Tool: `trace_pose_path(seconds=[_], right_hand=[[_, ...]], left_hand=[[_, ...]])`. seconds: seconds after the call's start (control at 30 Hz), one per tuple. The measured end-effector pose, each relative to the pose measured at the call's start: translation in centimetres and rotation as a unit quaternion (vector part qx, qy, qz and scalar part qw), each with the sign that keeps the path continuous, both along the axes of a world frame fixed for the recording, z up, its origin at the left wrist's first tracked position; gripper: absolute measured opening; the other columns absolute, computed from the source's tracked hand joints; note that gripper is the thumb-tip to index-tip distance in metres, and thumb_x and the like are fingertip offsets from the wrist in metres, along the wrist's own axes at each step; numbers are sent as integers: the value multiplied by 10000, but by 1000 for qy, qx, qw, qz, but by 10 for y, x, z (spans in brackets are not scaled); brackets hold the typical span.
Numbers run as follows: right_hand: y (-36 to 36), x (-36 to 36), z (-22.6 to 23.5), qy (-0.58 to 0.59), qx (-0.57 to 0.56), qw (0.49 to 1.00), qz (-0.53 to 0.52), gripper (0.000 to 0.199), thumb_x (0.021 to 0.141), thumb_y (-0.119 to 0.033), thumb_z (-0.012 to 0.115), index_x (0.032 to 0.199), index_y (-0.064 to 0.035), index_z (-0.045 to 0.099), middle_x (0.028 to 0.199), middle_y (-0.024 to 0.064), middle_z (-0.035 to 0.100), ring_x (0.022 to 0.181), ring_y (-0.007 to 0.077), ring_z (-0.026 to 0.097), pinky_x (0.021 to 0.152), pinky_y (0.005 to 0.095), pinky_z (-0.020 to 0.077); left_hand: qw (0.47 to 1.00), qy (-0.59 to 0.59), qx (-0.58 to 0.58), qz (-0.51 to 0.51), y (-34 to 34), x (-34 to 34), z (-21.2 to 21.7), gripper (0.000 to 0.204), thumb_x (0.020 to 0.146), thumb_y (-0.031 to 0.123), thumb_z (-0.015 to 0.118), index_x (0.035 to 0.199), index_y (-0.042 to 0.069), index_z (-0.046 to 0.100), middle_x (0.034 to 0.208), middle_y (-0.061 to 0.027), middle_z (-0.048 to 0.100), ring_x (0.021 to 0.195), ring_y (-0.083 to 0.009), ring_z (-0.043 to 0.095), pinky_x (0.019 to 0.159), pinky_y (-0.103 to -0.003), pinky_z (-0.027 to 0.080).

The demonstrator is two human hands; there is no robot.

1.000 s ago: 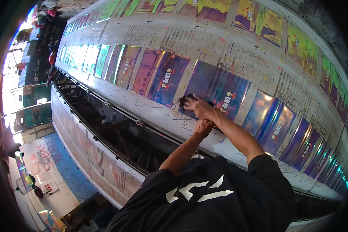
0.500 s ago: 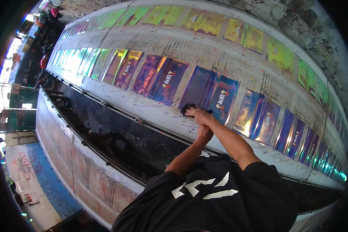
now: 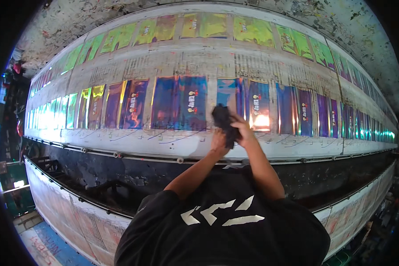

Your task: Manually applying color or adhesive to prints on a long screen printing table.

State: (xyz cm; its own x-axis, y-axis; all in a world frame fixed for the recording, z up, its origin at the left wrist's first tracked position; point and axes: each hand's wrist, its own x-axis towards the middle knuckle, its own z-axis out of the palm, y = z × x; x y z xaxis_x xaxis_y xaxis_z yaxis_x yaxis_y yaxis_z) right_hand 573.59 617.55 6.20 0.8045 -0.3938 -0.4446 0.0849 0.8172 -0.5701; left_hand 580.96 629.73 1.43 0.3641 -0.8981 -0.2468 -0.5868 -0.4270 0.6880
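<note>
A bunched black cloth [image 3: 221,118] is between my two hands, above the near row of printed film on a long pale table [image 3: 188,145]. My right hand [image 3: 243,129] is closed on the cloth's right side. At its lower left, my left hand [image 3: 219,141] grips it too, fingers partly hidden by the cloth. Just beyond lies an iridescent blue film sheet [image 3: 227,90], partly covered by the cloth. To the right is a sheet half with a small printed design [image 3: 256,102], with bright glare near its lower edge. Another blue-violet sheet [image 3: 166,104] lies to the left.
A far row of yellow-green film sheets [image 3: 204,25] runs along the table's other side. A metal rail with round knobs [image 3: 180,160] edges the near side. Between this table and a second pale table [image 3: 71,195] is a dark gap [image 3: 137,175].
My view has turned toward the right along the table. My hands, crossed together over the cloth before, are now side by side, with the cloth lifted between them.
</note>
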Motion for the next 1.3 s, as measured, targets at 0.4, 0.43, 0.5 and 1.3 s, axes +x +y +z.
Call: trace_pose_path(seconds=[0.4, 0.43, 0.5, 1.3], right_hand=[[-172, -108, -47, 291, -373, 863, -177, 542, 815, 78, 471, 1325, 15, 643, 1305, 170, 678, 1233, 310, 636, 1097, 382, 470], [-164, -92, -50, 379, -532, 745, -133, 547, 824, 81, 460, 1335, 8, 640, 1353, 180, 660, 1272, 329, 615, 1115, 381, 457], [-148, -63, -80, 179, -673, 717, -38, 499, 855, 53, 504, 1327, -17, 648, 1355, 180, 658, 1295, 338, 604, 1125, 468, 435], [-78, 38, -129, -146, -741, 519, 401, 477, 898, -90, 608, 1371, -39, 640, 1557, 167, 504, 1501, 341, 395, 1252, 543, 249]], left_hand=[[982, -178, 21, 63, -110, -104, -51, 983, 877, 405, 746, 1540, -151, 281, 1652, -340, 179, 1559, -479, 149, 1258, -534, 207], [981, -185, 13, 47, -107, -103, -51, 983, 878, 415, 741, 1538, -154, 285, 1649, -343, 186, 1558, -485, 147, 1258, -533, 209], [979, -196, 28, 41, -116, -102, -40, 931, 894, 438, 711, 1526, -136, 339, 1633, -353, 222, 1548, -486, 186, 1258, -526, 223], [990, -83, -63, 99, -103, -100, -77, 740, 967, 268, 576, 1598, -8, 307, 1682, -219, 257, 1553, -383, 273, 1266, -507, 233]])
